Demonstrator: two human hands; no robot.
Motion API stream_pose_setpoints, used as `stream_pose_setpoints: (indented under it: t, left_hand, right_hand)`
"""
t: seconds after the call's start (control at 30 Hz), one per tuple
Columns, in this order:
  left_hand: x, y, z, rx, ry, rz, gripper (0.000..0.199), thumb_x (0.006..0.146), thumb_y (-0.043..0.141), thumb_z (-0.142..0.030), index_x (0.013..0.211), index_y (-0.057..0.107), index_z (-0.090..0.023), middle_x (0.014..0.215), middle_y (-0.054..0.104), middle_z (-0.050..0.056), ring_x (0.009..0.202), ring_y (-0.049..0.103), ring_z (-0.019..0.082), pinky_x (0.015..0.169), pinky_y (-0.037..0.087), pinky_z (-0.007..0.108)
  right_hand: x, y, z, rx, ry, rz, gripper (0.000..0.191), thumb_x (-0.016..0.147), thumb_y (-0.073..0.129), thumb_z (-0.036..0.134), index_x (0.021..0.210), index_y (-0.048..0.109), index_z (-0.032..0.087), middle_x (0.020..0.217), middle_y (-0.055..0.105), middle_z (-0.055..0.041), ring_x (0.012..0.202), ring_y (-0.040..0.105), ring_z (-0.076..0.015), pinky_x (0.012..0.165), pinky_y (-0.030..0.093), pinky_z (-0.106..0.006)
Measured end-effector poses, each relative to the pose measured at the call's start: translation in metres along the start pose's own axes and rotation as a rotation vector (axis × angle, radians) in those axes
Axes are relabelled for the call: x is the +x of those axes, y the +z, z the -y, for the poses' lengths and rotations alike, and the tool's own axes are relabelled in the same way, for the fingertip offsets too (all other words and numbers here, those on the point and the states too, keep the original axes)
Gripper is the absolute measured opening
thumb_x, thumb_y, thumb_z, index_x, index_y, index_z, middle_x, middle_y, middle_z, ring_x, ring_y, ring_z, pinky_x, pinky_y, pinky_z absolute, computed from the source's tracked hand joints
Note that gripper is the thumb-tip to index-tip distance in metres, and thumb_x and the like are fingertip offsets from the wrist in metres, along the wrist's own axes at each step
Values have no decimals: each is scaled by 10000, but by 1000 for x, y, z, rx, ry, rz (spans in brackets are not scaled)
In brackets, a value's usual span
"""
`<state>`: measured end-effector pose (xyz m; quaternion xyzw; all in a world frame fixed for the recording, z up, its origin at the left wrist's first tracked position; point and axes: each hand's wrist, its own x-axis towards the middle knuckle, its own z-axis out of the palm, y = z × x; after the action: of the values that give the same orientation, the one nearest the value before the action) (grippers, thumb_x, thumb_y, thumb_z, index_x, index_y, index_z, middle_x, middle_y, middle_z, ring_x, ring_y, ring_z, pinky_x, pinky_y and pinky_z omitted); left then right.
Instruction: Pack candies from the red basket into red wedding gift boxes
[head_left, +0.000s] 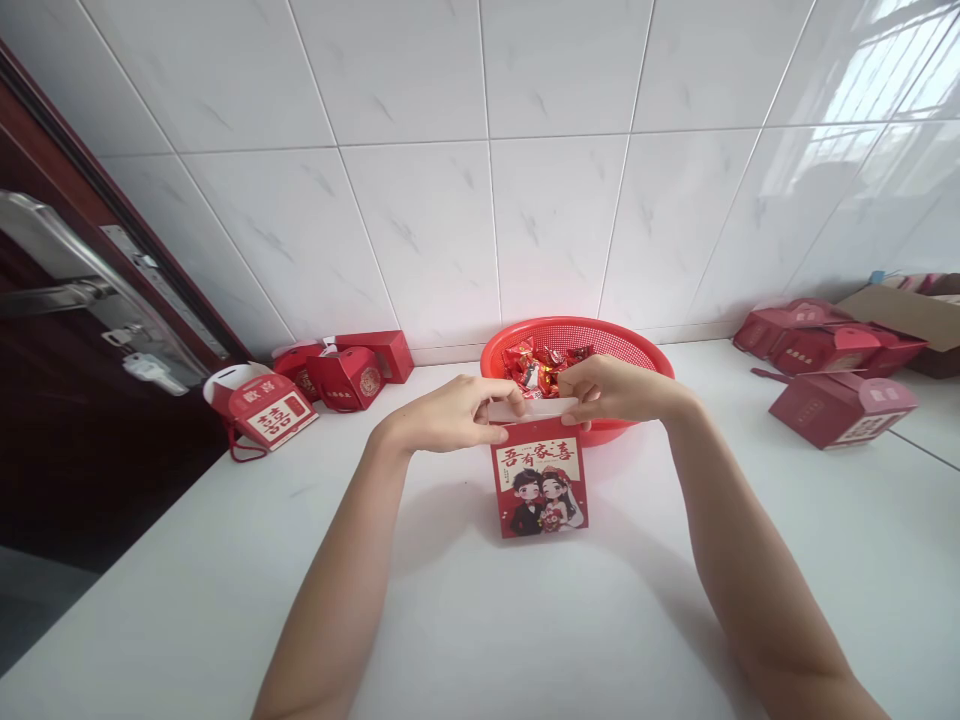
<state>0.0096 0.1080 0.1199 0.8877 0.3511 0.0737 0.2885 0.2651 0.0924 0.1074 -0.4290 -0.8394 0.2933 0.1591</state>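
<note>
A red gift box (541, 485) with a cartoon bride and groom on its front stands upright on the white table in front of me. My left hand (469, 412) pinches the top left edge of the box, thumb in front and fingers behind. On the other side, my right hand (611, 390) grips the top right edge, its fingertips partly hidden. A white strip shows along the top between both hands. Just behind the box is a red plastic basket (634, 345) with wrapped candies (531, 370) inside, partly covered by my right hand.
To the left stand several red boxes (349, 378), one a white-and-red box (274, 412) with a cord. More red boxes (844, 405) and a cardboard carton (900, 310) are at the right. A tiled wall (555, 220) bounds the table (465, 620) behind; a door with a handle (67, 290) is at left.
</note>
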Motion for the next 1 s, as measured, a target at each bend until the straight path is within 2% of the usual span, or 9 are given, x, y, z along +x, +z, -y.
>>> stream_pose_setpoints:
  t: [0.13, 0.37, 0.43, 0.5, 0.57, 0.63, 0.9, 1.0]
  left_hand:
    - [-1, -2, 2, -67, 81, -169, 134, 804, 590, -210, 937, 605, -213, 874, 587, -2, 691, 474, 131, 621, 387, 254]
    - [-2, 1, -10, -556, 241, -602, 201, 787, 687, -245, 953, 579, -209, 756, 583, -19, 651, 531, 124, 617, 431, 251]
    - [0, 2, -12, -627, 259, -712, 200, 768, 712, -232, 923, 588, -208, 749, 606, -21, 643, 541, 120, 615, 441, 246]
    - [1, 3, -13, -680, 265, -778, 212, 749, 733, -227, 911, 597, -208, 752, 628, -22, 654, 565, 123, 623, 459, 246]
    - [1, 3, -14, -721, 260, -808, 239, 736, 749, -231, 922, 601, -210, 752, 646, -22, 678, 598, 135, 643, 486, 255]
    - [2, 3, -13, -745, 257, -818, 271, 726, 768, -240, 940, 605, -214, 761, 662, -21, 697, 624, 146, 661, 508, 267]
    - [1, 2, -10, -719, 254, -790, 360, 735, 841, -359, 1015, 670, -209, 891, 724, 17, 816, 672, 171, 765, 540, 298]
    - [0, 2, -10, -691, 246, -702, 370, 749, 839, -386, 1042, 695, -212, 966, 735, 29, 914, 675, 195, 843, 534, 320]
  right_hand:
    - [-3, -3, -1, 170, -73, -35, 344, 833, 682, 308, 661, 404, 201, 643, 503, 44, 587, 456, -93, 561, 337, -258]
    - [-9, -3, 9, 587, -202, -310, 285, 811, 786, 390, 794, 607, 169, 694, 649, -13, 614, 579, -123, 506, 407, -236]
    - [-8, -2, 11, 611, -230, -285, 285, 813, 794, 399, 910, 662, 166, 796, 708, -47, 706, 644, -158, 567, 484, -247]
    - [-7, 0, 12, 631, -271, -222, 340, 815, 796, 384, 1059, 687, 174, 968, 746, -79, 866, 697, -209, 705, 566, -297]
    - [-5, 2, 13, 648, -299, -187, 389, 829, 786, 368, 1158, 691, 183, 1097, 746, -95, 974, 709, -241, 823, 591, -360]
    - [-5, 3, 14, 649, -296, -203, 394, 845, 771, 372, 1181, 706, 179, 1130, 747, -106, 998, 716, -255, 851, 595, -390]
    - [-5, 1, 12, 643, -328, -321, 288, 830, 788, 365, 1036, 771, 165, 973, 779, -86, 842, 730, -217, 722, 596, -329]
    - [-8, 0, 10, 656, -327, -365, 278, 799, 815, 359, 1008, 777, 181, 953, 778, -68, 809, 721, -200, 723, 590, -321]
